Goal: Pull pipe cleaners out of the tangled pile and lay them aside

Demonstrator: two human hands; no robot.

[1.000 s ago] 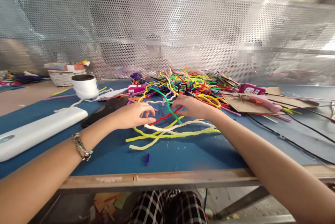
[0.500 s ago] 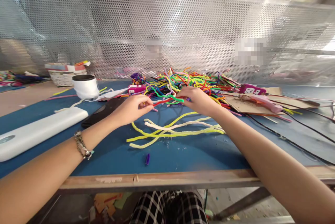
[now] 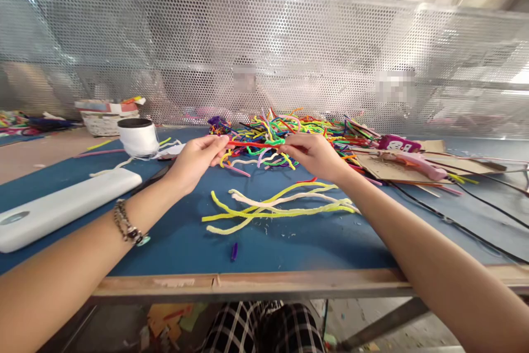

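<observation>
A red pipe cleaner point(image 3: 250, 145) stretches nearly level between my two hands above the table. My left hand point(image 3: 203, 153) pinches its left end between thumb and fingers. At its other end my right hand point(image 3: 311, 153) is closed, fingertips hidden from view, by a green pipe cleaner point(image 3: 276, 142); whether the green one is in its grip or lies behind is unclear. Behind both hands spreads a tangled heap of coloured pipe cleaners point(image 3: 318, 123). Nearer to me, several yellow pipe cleaners point(image 3: 243, 214) and a whitish one point(image 3: 285, 195) lie loosely crossed on the blue tabletop point(image 3: 314, 248).
At left are a long white device point(image 3: 70, 207) and a spool of white thread point(image 3: 138, 138). A pink glue gun point(image 3: 417, 163) rests on cardboard point(image 3: 382, 168) at right, with black cables point(image 3: 446, 218) trailing. A purple scrap point(image 3: 235, 252) lies near the wooden edge point(image 3: 289, 282). Perforated metal point(image 3: 185, 39) stands behind.
My left hand has moved up and slightly left, so more of the red pipe cleaner shows between my hands. My right hand has shifted slightly right.
</observation>
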